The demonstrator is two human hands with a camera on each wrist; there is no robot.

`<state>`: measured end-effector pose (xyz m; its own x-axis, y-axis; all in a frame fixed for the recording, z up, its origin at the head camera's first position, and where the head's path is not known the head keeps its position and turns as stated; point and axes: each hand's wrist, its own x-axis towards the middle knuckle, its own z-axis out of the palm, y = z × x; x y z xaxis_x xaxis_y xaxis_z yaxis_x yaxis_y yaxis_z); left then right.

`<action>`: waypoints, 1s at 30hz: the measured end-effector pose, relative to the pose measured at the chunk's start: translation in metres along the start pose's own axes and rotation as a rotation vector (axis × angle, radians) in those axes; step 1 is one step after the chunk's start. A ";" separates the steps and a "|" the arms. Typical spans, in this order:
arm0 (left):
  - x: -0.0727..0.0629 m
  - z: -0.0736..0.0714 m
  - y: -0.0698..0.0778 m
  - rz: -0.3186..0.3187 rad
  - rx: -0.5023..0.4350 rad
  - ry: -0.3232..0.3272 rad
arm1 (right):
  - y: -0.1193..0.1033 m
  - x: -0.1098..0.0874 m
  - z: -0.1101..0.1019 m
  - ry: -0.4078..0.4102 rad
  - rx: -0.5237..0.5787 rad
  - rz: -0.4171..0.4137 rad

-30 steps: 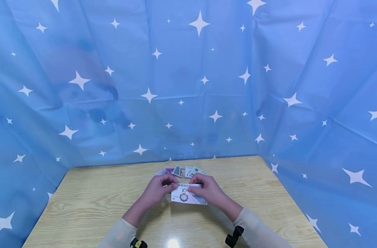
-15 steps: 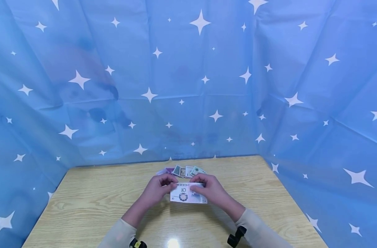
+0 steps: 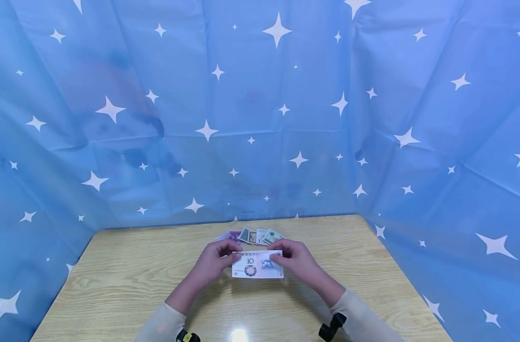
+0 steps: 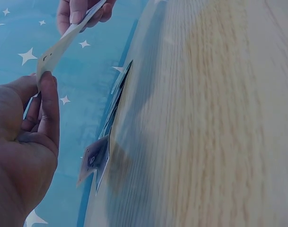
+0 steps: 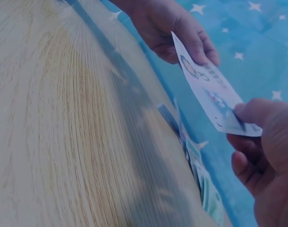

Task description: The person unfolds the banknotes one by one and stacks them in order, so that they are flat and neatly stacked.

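Observation:
A pale banknote (image 3: 256, 272) marked 10 is stretched between both hands above the table. My left hand (image 3: 215, 262) pinches its upper left corner with the thumb on the near face. At the opposite end my right hand (image 3: 300, 260) pinches the upper right corner, its thumb also on the printed face. The right wrist view shows the same note (image 5: 208, 90) held clear of the wood, with part of its far face hidden. Just beyond the hands, several other banknotes (image 3: 253, 236) in purple, grey, brown and green lie fanned out on the table.
The wooden table (image 3: 127, 285) spreads out around the hands, with a bright light reflection near its front. A blue curtain (image 3: 251, 118) with white stars hangs behind the back edge and along both sides.
My right hand has slid rightward along the note to its corner, uncovering more print. The note has moved slightly left and up and now sits straighter. The fanned notes stay put.

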<state>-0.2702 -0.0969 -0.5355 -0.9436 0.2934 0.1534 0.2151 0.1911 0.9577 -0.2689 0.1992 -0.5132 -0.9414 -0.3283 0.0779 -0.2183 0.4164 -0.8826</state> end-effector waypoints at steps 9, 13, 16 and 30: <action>-0.002 -0.001 0.000 0.003 0.026 0.003 | 0.002 -0.001 -0.003 -0.003 0.001 0.010; -0.003 -0.001 0.001 -0.002 0.037 -0.006 | 0.001 -0.001 -0.003 -0.003 0.003 0.005; -0.002 -0.002 0.001 -0.007 0.061 -0.019 | 0.001 -0.001 -0.003 -0.004 0.001 0.013; 0.008 -0.007 -0.009 0.025 0.238 -0.154 | 0.021 0.007 0.005 -0.041 -0.054 0.018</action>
<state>-0.2817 -0.1031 -0.5413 -0.8916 0.4366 0.1201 0.3084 0.3912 0.8671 -0.2786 0.2019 -0.5340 -0.9340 -0.3547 0.0421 -0.2160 0.4672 -0.8573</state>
